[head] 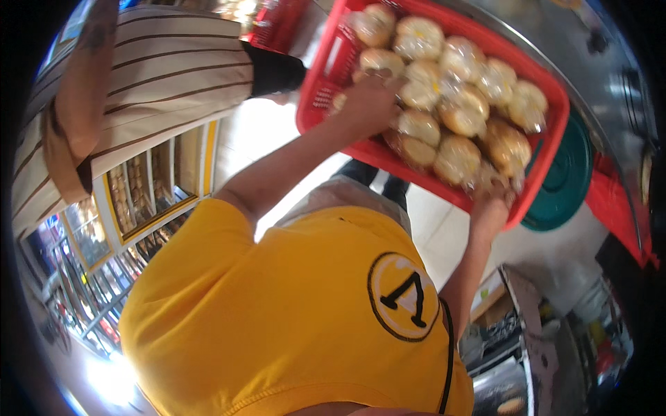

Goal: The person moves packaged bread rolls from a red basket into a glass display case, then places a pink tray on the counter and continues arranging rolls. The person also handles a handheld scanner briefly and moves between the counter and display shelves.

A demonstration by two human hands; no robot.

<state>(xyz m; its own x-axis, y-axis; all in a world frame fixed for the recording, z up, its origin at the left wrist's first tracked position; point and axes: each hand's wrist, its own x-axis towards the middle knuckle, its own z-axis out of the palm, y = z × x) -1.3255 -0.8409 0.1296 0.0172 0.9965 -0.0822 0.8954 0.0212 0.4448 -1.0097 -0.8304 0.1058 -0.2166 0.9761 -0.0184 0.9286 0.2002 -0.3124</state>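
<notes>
A red plastic basket [552, 104] full of bread rolls in clear plastic bags lies before me at the upper right. My left hand [372, 101] reaches over its near left side, with its fingers among the bagged rolls [419, 86]. Whether those fingers grip a roll is unclear. At the basket's near right corner, my right hand [491, 200] touches the clear plastic below a browner bagged roll [506, 148]. Blur and plastic hide its fingertips, so its grip cannot be made out.
Close by on the left stands a person in a striped garment [177, 62]. A round green lid or tub [562, 177] sits beneath the basket's right side, near a metal surface [619, 99]. Yellow-edged display shelves [151, 187] hold baked goods at the left. Cluttered shelving [499, 343] is at lower right.
</notes>
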